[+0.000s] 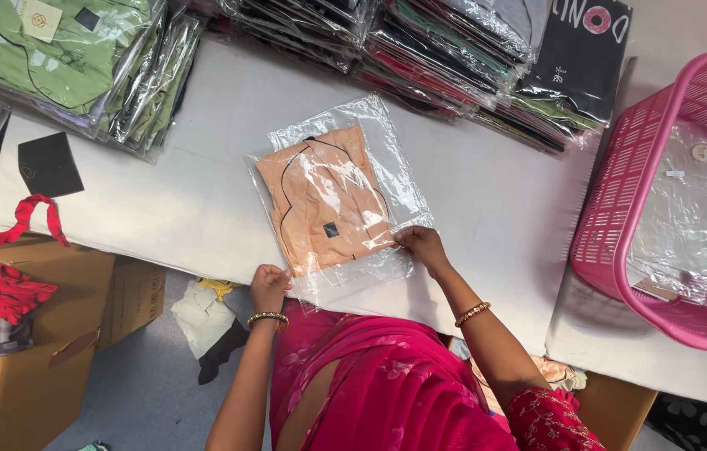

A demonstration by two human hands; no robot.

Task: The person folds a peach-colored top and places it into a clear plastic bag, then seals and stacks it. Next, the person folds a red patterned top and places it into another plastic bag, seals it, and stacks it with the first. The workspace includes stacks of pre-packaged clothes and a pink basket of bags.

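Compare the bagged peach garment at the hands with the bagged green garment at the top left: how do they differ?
The peach garment lies alone and flat on the white table; the green garment tops a stack of packed ones. The left hand and right hand pinch the peach one's bag at its near edge; no hand touches the green one. The peach one is plain with dark piping, the green one flower-printed. Both are folded in clear plastic bags.

Both hands, left (269, 286) and right (422, 246), pinch the near edge of a clear-bagged peach garment (325, 203) on a white table (487, 200).
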